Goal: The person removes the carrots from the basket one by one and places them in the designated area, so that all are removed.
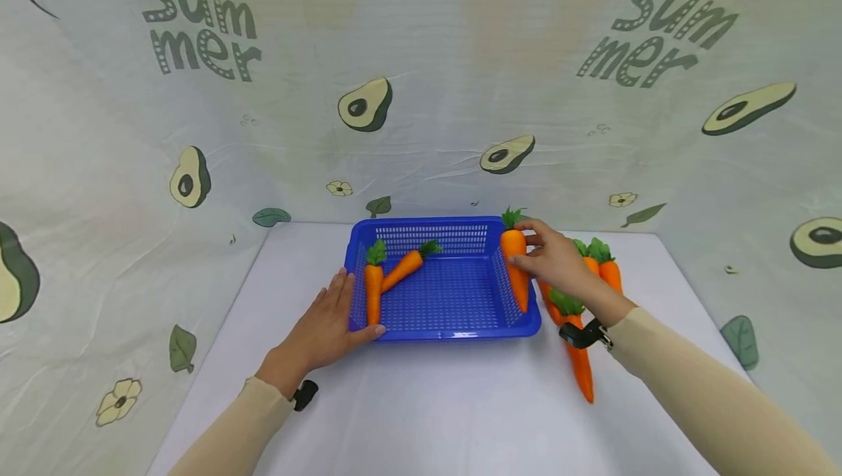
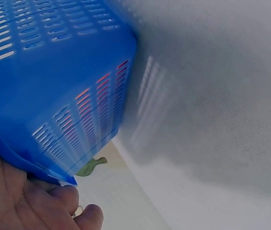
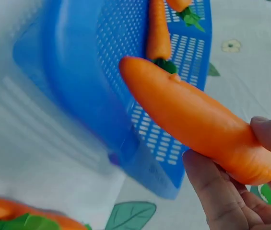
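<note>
A blue perforated plastic basket [image 1: 447, 333] stands on the white table. Inside it, at the left, lie one upright-looking carrot [image 1: 373, 293] and one slanted carrot [image 1: 403, 270], both with green tops. Over the basket's right side, my right hand [image 1: 549, 253] pinches a thick carrot [image 3: 193, 115] near its leafy end, with its tip pointing down toward the basket. My left hand [image 1: 329, 326] rests on the left rim, fingers extended along it and thumb over the front corner. In the left wrist view the basket's wall [image 2: 68, 115] hides most of the inside.
Right of the basket lies a pile of several carrots [image 1: 579, 366], partly hidden by my right hand and wrist. A cloth [image 1: 434, 59] printed with avocados and lettering hangs behind the table and along its sides.
</note>
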Demonstrator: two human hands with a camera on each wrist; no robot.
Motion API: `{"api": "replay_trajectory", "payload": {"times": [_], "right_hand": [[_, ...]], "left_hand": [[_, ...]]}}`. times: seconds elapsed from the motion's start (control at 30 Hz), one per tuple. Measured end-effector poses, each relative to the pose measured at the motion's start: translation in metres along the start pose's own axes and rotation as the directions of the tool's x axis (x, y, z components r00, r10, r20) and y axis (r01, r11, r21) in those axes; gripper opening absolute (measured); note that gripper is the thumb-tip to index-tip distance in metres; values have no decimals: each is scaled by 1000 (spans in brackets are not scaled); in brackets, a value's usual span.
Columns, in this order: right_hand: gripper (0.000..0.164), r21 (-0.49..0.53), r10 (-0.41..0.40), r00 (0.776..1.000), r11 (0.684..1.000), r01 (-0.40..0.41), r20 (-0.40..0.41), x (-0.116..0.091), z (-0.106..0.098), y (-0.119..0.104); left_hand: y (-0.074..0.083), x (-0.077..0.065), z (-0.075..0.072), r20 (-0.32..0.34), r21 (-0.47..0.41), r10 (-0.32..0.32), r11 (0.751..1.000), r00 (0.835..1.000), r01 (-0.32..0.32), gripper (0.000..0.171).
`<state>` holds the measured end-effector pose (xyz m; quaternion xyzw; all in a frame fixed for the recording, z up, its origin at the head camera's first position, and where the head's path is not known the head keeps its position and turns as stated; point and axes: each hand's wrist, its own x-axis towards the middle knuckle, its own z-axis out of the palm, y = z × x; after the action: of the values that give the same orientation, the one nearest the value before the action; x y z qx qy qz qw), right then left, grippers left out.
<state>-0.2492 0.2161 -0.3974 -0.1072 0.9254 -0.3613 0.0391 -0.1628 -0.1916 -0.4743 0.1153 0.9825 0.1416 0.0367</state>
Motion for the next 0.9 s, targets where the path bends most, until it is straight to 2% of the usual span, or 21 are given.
{"api": "replay_trajectory", "payload": {"times": [0.13,0.27,0.47,0.77,0.9], "right_hand": [[69,43,61,998,997,-61,2,-11,-12,3],[67,45,105,994,994,-104,-11,-24,-26,8],[68,-2,127,991,992,-127,-35,-44,-46,21],[71,-161,197,978,965,-207,-73,-68,-54,63],[72,-177,243,969,953,-248,-50,-78,-49,86]], "left_hand": [[0,-1,0,-3,3,-6,1000,1000,6,122],[0,0,-1,2,8,-10,1000,1000,10,122],[1,0,-1,3,9,-12,1000,1000,12,122],[-1,1,2,-9,11,1,1000,1000,-1,122],[-1,1,1,-6,6,2,1000,1000,-2,122]]}}
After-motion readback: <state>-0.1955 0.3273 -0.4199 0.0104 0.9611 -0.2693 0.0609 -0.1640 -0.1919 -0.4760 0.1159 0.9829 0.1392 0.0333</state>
